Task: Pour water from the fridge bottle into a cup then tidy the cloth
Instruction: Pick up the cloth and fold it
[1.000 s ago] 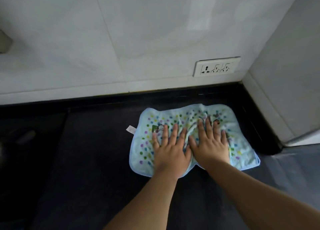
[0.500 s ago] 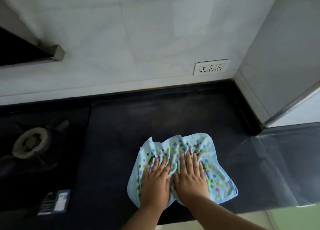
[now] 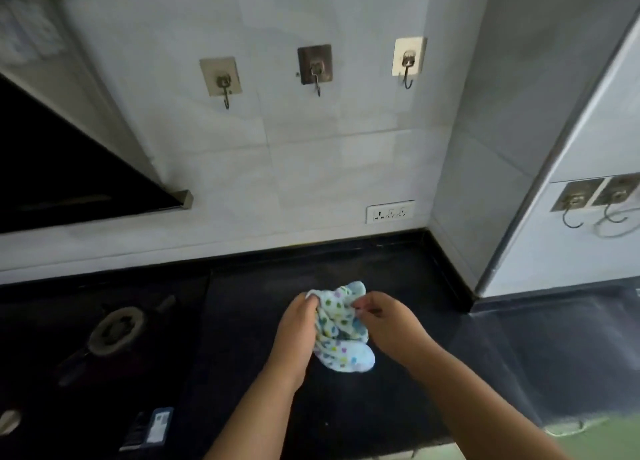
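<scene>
Two hands are in view, a left hand [image 3: 297, 324] and a right hand [image 3: 388, 324], with one dotted cloth [image 3: 337, 331] bunched between them. On the wall above the grip hang three adhesive hooks: one [image 3: 221, 79], a second [image 3: 315, 66] and a third [image 3: 408, 60]. Two more hooks [image 3: 575, 200] [image 3: 618, 193] sit on the panel far to the right of the grip. One wall socket [image 3: 390, 212] shows above the bench [image 3: 346, 407]. One gas burner [image 3: 116, 328] lies left of the grip, and one small packet [image 3: 149, 428] sits below-left.
</scene>
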